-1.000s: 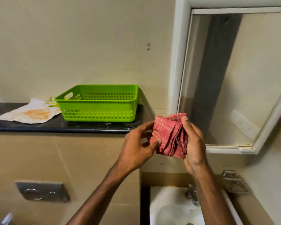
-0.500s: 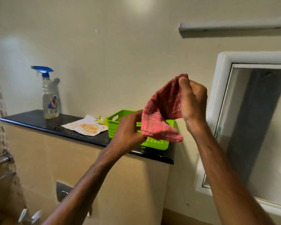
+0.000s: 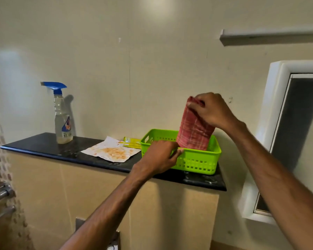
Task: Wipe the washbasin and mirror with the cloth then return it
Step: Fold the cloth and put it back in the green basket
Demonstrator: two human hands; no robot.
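A red checked cloth (image 3: 193, 132) hangs folded, its lower end inside the green plastic basket (image 3: 197, 159) on the black ledge (image 3: 43, 148). My right hand (image 3: 211, 110) pinches the cloth's top edge above the basket. My left hand (image 3: 161, 156) is at the basket's near rim, fingers curled over the rim beside the cloth's lower corner. The white-framed mirror (image 3: 296, 127) is on the wall to the right. The washbasin is out of view.
A spray bottle (image 3: 62, 120) with a blue trigger stands at the ledge's left. A stained paper sheet (image 3: 112, 150) and a yellow packet (image 3: 132, 141) lie between it and the basket. A white light bar (image 3: 271, 37) hangs above the mirror. Metal taps (image 3: 4, 192) are at far left.
The cloth has come down from in front of me into the basket. My right hand lowered with it, and my left hand moved from the cloth's lower fold to the basket rim.
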